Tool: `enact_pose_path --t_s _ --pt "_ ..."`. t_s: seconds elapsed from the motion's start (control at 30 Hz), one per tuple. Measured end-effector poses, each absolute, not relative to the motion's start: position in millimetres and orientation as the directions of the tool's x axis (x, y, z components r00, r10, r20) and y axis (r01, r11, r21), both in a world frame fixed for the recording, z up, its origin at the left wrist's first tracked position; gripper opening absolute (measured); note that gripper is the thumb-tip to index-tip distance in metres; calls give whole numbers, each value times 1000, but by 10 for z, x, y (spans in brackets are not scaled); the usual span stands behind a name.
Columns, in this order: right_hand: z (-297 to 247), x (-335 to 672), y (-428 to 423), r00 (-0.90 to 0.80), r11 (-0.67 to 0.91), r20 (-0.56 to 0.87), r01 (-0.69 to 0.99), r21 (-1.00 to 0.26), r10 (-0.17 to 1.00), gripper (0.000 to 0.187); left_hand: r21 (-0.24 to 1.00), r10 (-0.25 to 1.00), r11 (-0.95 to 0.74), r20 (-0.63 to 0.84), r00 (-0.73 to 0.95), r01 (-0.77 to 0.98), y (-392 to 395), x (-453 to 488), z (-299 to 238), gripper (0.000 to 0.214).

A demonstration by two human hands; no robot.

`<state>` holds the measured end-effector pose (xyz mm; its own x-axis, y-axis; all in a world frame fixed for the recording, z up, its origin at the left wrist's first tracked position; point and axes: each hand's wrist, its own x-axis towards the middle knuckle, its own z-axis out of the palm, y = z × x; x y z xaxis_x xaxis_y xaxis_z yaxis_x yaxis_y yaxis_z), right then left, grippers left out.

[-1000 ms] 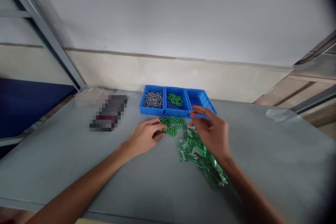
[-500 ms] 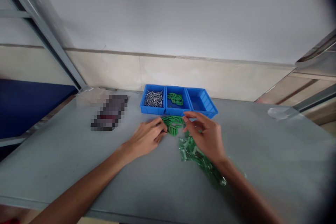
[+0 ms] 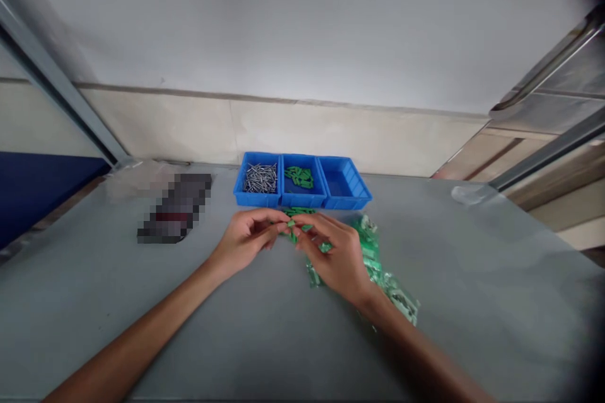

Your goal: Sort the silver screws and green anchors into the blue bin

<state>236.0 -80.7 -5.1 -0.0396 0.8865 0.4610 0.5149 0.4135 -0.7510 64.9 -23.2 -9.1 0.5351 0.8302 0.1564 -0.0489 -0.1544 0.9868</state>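
My left hand (image 3: pixel 246 236) and my right hand (image 3: pixel 338 252) meet just in front of the blue bins. Between their fingertips is a small green plastic wall plug (image 3: pixel 290 223), pinched from both sides. Another bit of green shows by my right fingers; whether it is held I cannot tell. Behind the fingers lies a pile of loose green wall plugs (image 3: pixel 302 210), partly covered by my hands. Clear bags of green plugs (image 3: pixel 371 258) lie under and beside my right hand and wrist.
A blue three-part bin (image 3: pixel 302 203) stands near the wall. Metal screws (image 3: pixel 261 178) fill its left part, and green plugs (image 3: pixel 299 176) lie in the middle one. A blurred dark object (image 3: pixel 177 208) and crumpled plastic (image 3: pixel 137 179) are at left; clear plastic (image 3: pixel 467 194) is at right.
My hands have come together over the green pile, and both now pinch a plug. The view has shifted, so the bins appear further left.
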Motion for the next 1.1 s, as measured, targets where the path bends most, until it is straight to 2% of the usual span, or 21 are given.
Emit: enact_pose_path --t_s 0.23,0.47,0.6,0.87,1.1 --pt "-65 2345 -819 -3 380 433 487 -787 901 15 992 842 -73 114 527 -99 -226 647 -96 19" --pt "-102 2303 -845 21 414 506 545 -729 862 12 983 830 -181 147 539 11 -182 586 -84 17" --pt "-113 2309 -832 24 440 544 558 -703 839 11 984 824 -173 121 554 42 -168 570 -112 20" --pt "-110 2310 -823 15 454 552 549 -702 834 10 990 867 -134 99 488 37 -171 563 -65 17" --pt "-109 2320 -818 41 456 565 544 -705 824 10 986 843 -168 148 517 -8 -170 561 -84 16"
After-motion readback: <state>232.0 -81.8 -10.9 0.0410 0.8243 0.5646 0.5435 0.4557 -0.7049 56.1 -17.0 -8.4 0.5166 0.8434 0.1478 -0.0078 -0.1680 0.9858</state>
